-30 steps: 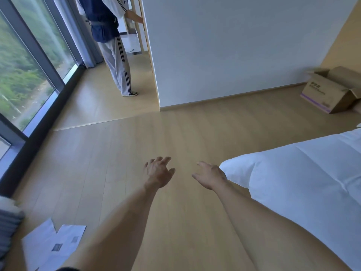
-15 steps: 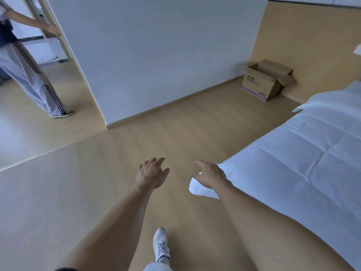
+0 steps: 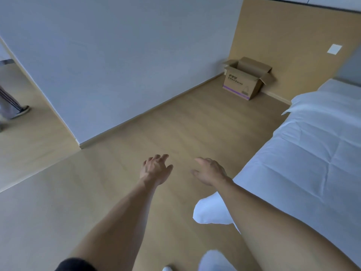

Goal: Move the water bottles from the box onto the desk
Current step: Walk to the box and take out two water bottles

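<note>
An open cardboard box with a purple stripe stands on the wooden floor in the far corner, against the tan wall panel. Its flaps are up and its inside is hidden, so no bottles show. No desk is in view. My left hand and my right hand are stretched out in front of me over the floor, far short of the box. Both hold nothing, with fingers loosely spread.
A bed with white sheets fills the right side, its corner hanging near my right arm. A white wall runs on the left to a corner. Another person's leg and shoe show at the far left. Bare floor lies between me and the box.
The view has swung right and moved forward: the box now sits nearer and more central, the other person has slid to the left edge. My hands keep the same outstretched pose.
</note>
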### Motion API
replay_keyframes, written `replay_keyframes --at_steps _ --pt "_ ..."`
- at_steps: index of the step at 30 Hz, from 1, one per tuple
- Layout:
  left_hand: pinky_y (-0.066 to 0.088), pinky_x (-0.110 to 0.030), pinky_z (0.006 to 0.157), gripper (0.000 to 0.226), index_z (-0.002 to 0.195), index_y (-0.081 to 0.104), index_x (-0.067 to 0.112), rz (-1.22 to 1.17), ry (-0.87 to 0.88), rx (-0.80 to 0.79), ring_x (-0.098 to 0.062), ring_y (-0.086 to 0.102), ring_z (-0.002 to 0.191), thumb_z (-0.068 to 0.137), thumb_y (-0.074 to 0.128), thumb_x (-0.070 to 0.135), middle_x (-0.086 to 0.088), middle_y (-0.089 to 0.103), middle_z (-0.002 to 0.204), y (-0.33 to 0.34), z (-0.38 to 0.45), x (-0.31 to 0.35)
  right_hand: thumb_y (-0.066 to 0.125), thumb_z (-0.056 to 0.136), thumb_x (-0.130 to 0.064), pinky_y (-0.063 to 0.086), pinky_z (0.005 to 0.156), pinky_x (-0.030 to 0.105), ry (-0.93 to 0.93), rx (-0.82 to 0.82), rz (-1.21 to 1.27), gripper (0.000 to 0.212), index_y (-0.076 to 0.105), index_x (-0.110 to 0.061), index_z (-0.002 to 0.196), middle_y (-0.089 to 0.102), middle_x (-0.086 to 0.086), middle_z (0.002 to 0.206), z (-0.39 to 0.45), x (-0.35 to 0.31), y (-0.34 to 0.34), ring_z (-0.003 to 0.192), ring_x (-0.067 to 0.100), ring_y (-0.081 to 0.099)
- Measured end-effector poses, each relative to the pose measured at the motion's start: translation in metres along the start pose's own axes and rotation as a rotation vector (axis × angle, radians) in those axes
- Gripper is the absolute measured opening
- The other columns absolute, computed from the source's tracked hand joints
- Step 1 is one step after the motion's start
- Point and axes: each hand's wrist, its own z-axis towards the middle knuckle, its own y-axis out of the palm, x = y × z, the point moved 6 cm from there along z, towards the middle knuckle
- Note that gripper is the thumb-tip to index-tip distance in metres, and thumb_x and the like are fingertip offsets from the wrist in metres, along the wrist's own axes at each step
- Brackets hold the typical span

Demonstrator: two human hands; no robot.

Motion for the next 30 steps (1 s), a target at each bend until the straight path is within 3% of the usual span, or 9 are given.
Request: replay_keyframes --at_steps 10,18,24,30 --pt "0.033 -0.038 0.109 0.054 0.148 0.041 0.035 0.034 0.004 -0.050 -0.026 0.045 0.133 0.097 0.044 0.053 0.001 0.049 0.146 -0.017 0.132 -0.018 0.051 0.093 -0.056 0.041 0.106 0.038 0.068 -0.042 -0.013 0.060 0.043 -0.028 0.145 0.050 0.008 0.141 0.138 -0.007 -0.013 0.132 0.028 0.047" --pt "0.030 -0.040 0.112 0.052 0.149 0.040 0.034 0.094 -0.085 -0.040 -0.026 0.043 0.134 0.099 0.043 0.049 0.001 0.048 0.148 -0.076 0.275 -0.034 0.052 0.091 -0.057 0.043 0.102 0.037 -0.046 -0.055 0.036 0.061 0.043 -0.029 0.144 0.052 0.008 0.138 0.298 -0.055 -0.060 0.130 0.028 0.049" --pt "0.030 -0.040 0.112 0.050 0.149 0.039 0.034 0.074 -0.057 -0.029 -0.026 0.042 0.135 0.100 0.041 0.047 0.002 0.047 0.149 -0.103 0.375 0.000 0.053 0.091 -0.055 0.044 0.099 0.038 -0.068 -0.024 0.049 0.058 0.045 -0.027 0.142 0.055 0.008 0.135 0.388 -0.055 -0.115 0.127 0.030 0.050" --pt "0.029 -0.040 0.112 0.050 0.149 0.039 0.035 0.078 0.047 -0.066 -0.025 0.041 0.136 0.101 0.039 0.047 0.002 0.046 0.150 -0.105 0.473 0.055 0.053 0.092 -0.054 0.044 0.100 0.039 0.025 0.034 0.079 0.056 0.047 -0.028 0.141 0.056 0.008 0.134 0.456 -0.019 -0.158 0.126 0.029 0.051"
